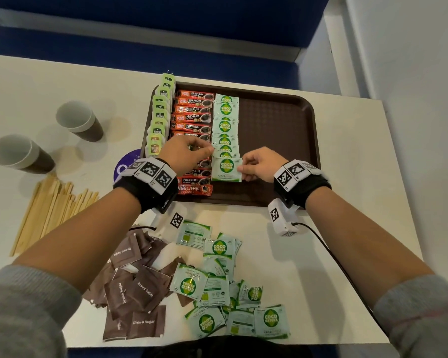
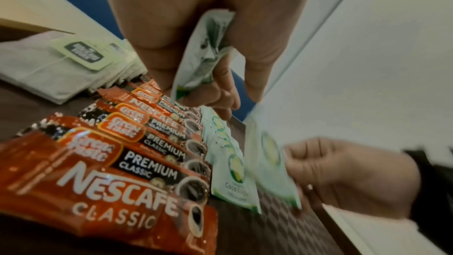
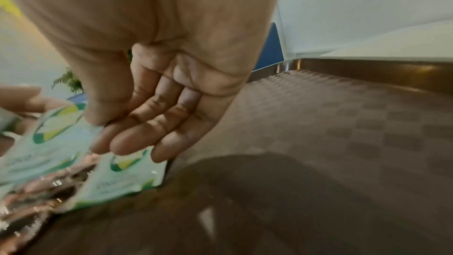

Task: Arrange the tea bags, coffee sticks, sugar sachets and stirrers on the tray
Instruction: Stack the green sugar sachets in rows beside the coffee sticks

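On the brown tray (image 1: 274, 125) lie a column of tea bags (image 1: 158, 120), a column of red coffee sticks (image 1: 194, 112) and a column of green-white sugar sachets (image 1: 225, 125). My right hand (image 1: 243, 167) pinches one sugar sachet (image 1: 226, 169) by its right edge, just over the near end of that column. In the right wrist view, thumb and forefinger of this hand (image 3: 98, 133) hold the blurred sachet (image 3: 49, 143). My left hand (image 1: 204, 151) hovers over the coffee sticks and grips a few folded sugar sachets (image 2: 206, 51) in its palm.
Two paper cups (image 1: 78, 120) (image 1: 21, 153) and a heap of wooden stirrers (image 1: 49, 202) sit left of the tray. Loose brown sugar sachets (image 1: 132, 290) and green sachets (image 1: 217, 288) are piled near the table's front edge. A cable (image 1: 329, 249) trails from my right wrist.
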Motion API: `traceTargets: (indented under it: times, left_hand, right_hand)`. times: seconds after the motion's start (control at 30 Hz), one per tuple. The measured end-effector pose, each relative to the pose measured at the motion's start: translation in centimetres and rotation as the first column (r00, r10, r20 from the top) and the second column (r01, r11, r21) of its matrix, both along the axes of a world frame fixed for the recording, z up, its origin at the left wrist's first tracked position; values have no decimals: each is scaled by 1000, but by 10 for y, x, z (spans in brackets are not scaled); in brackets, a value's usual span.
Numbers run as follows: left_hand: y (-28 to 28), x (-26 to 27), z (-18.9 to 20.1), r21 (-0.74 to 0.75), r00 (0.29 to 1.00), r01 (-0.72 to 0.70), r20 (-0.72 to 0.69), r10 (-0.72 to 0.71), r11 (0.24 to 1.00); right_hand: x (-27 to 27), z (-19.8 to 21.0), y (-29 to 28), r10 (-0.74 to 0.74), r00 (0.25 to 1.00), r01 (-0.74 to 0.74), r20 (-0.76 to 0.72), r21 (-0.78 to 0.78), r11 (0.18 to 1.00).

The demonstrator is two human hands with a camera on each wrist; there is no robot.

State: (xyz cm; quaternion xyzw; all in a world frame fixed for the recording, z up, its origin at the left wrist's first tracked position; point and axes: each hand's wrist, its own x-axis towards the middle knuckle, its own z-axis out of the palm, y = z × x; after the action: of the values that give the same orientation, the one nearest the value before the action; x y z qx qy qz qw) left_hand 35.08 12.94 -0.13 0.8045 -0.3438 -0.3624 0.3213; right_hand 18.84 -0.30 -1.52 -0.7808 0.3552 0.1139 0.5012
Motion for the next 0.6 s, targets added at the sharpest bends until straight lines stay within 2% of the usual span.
traceTargets:
  times: [0.13, 0.6]
  left_hand:
    - [3, 3, 2, -10, 999, -46, -10, 46, 999]
    - [3, -1, 8, 3, 993, -73, -96, 73, 997]
  right_hand:
    - [-9, -13, -4, -7, 990, -10, -143, -119, 993]
    - [2, -21, 9, -111, 975, 60, -194, -253, 966]
